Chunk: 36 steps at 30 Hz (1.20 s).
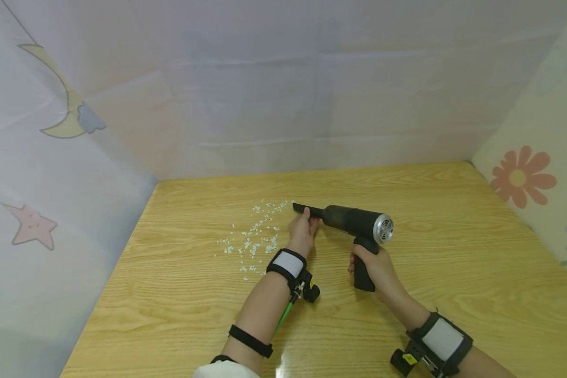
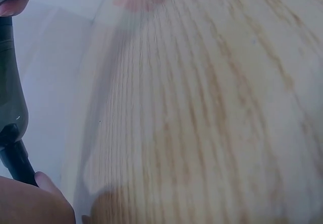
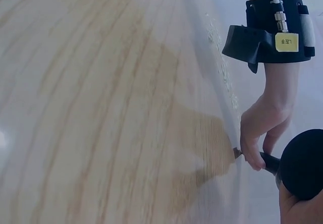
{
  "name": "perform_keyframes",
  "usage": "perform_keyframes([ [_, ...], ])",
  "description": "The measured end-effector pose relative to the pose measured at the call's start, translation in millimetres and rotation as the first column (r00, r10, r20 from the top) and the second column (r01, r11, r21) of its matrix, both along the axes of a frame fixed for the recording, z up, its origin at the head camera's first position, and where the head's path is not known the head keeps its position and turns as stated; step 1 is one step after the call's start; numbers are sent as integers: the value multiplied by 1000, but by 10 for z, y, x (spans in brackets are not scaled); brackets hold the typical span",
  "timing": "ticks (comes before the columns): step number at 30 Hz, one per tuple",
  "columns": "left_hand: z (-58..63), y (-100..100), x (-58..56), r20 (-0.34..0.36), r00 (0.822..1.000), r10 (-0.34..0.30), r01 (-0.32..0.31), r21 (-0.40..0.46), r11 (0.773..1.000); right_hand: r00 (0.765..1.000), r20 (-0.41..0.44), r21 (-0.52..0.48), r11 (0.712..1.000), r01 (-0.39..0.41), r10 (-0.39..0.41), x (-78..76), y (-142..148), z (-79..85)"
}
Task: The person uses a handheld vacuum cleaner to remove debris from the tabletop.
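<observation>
A black handheld vacuum cleaner point(image 1: 352, 219) with a silver vented rear end is held just over the wooden table, pointing left. My right hand point(image 1: 378, 268) grips its pistol-style handle point(image 1: 364, 278). With thumb and fingers, my left hand point(image 1: 302, 233) holds the slim black nozzle point(image 1: 316, 212) near its tip. White paper-like scraps point(image 1: 252, 245) lie scattered left of that hand, the farthest ones close to the nozzle's end. In the left wrist view the vacuum's smoky front part point(image 2: 12, 93) shows at the left edge. The right wrist view shows the left hand point(image 3: 262, 128) curled around the nozzle.
The wood-grain table point(image 1: 453, 252) stretches out on both sides of the arms. Pale printed cloth walls point(image 1: 264, 105) enclose it at the back, left and right. Straps with small cameras point(image 1: 288, 265) sit on both wrists, and a green cable point(image 1: 283, 318) runs along the left forearm.
</observation>
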<state>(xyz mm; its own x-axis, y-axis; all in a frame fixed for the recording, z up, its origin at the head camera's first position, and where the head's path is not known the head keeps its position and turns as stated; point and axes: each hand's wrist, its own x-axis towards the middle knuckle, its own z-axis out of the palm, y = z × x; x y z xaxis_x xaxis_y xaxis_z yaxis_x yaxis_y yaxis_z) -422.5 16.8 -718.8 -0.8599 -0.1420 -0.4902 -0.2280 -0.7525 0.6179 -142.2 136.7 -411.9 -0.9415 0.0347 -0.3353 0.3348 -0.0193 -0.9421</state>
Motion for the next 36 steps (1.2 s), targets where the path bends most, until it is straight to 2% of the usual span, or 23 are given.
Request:
perform_keyframes([
  [1,-151,7,-95,-8,1000,-3,3,5,1000,1000,0,-2,1000,1,-1,-2,-4,-2],
  [2,-194,11,-125,-10,1000,-3,3,6,1000,1000,0,-4,1000,3,-3,-3,-8,-3],
  [3,-141,6,-98,-7,1000,-5,5,7,1000,1000,0,-6,1000,5,-5,-5,-11,-5],
  [5,218,-14,114,5,1000,-4,4,-8,1000,1000,1,-9,1000,8,-8,-8,-17,-8],
  [6,487,-38,283,4,1000,-9,9,-8,1000,1000,2,-9,1000,9,-9,-10,-19,-10],
  [10,1909,-125,1143,48,999,0,1,-35,999,1000,5,2,1000,22,-22,-18,-33,-14],
  [12,2505,-166,1503,71,997,-4,7,-35,999,1000,7,6,1000,29,-29,-23,-45,-16],
  [13,2728,-181,1632,87,996,-9,12,-38,999,999,8,7,999,32,-32,-26,-51,-18],
  [14,2837,-191,1694,90,996,-16,20,-43,999,999,9,9,999,34,-35,-27,-58,-20],
  [15,2871,-192,1712,92,996,-18,23,-52,998,999,10,10,999,36,-36,-28,-64,-21],
  [17,2807,-173,1678,70,997,-23,26,-55,998,999,10,8,999,39,-39,-31,-76,-24],
  [18,2558,-159,1528,45,999,-24,27,-59,998,999,8,8,999,40,-40,-33,-81,-25],
  [20,1951,-120,1140,25,999,-21,23,-48,999,999,3,9,999,39,-39,-37,-89,-26],
  [24,453,-54,202,-37,999,-29,30,8,1000,999,-11,16,999,37,-36,-47,-93,-27],
  [25,300,-47,96,-35,999,-29,30,23,999,999,-14,17,999,37,-36,-49,-92,-27],
  [26,237,-48,56,-41,999,-31,32,35,999,999,-17,20,999,36,-35,-51,-90,-29],
  [27,273,-49,80,-41,999,-29,30,28,999,999,-19,21,999,35,-34,-53,-89,-30],
  [28,432,-59,176,-37,999,-27,27,12,1000,999,-20,21,999,32,-31,-54,-87,-32],
  [29,680,-71,321,-16,1000,-26,26,1,1000,999,-20,22,999,28,-28,-54,-87,-31],
  [30,1053,-95,545,-1,999,-33,33,-14,999,999,-20,21,999,25,-24,-55,-86,-32],
  [33,2032,-151,1142,51,998,-38,41,-65,997,1000,-19,23,1000,14,-13,-56,-86,-27],
  [35,2531,-193,1451,64,996,-55,59,-67,996,1000,-18,20,1000,10,-10,-59,-88,-20],
  [36,2683,-209,1552,61,996,-58,62,-71,996,1000,-18,18,1000,9,-9,-62,-89,-16],
])
